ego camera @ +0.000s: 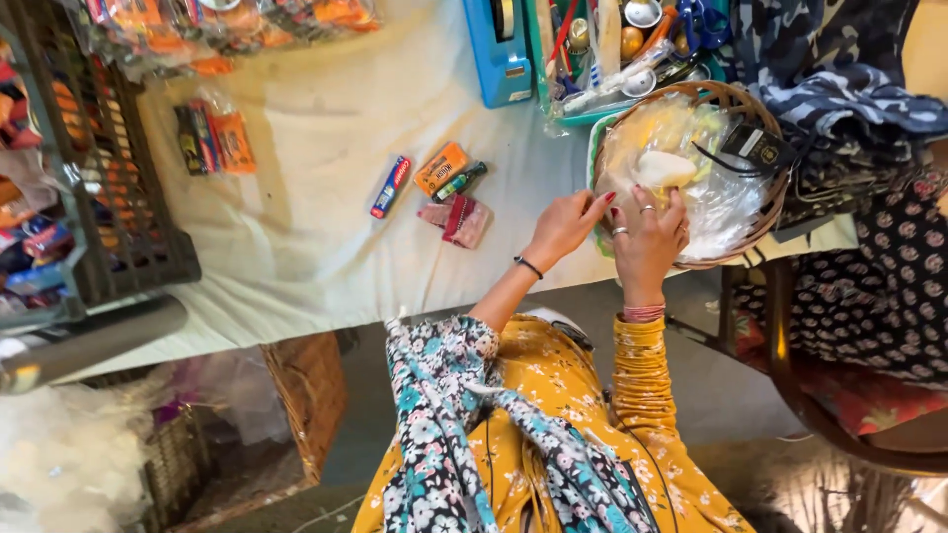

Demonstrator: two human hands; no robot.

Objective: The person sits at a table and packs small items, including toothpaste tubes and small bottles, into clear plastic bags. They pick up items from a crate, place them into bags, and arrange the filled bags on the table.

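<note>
Right now both hands sit at the near rim of a round wicker basket (765,222) on a white-clothed table (316,227): left hand (568,225) w/ fingers loosely curled, tips touching the basket's edge, gripping nothing I can make out; right hand (652,242) lies on the clear plastic wrap (716,202) inside, fingers bent, prob. pinching it, though I can't tell for sure. A pale lump (664,168) sits in the wrap just beyond the right fingertips, a black tag (758,148) lies at the basket's far-right side, and left of the basket, well apart, lie an orange packet (440,168), a blue tube (391,186) and a small red pouch (458,219).
</note>
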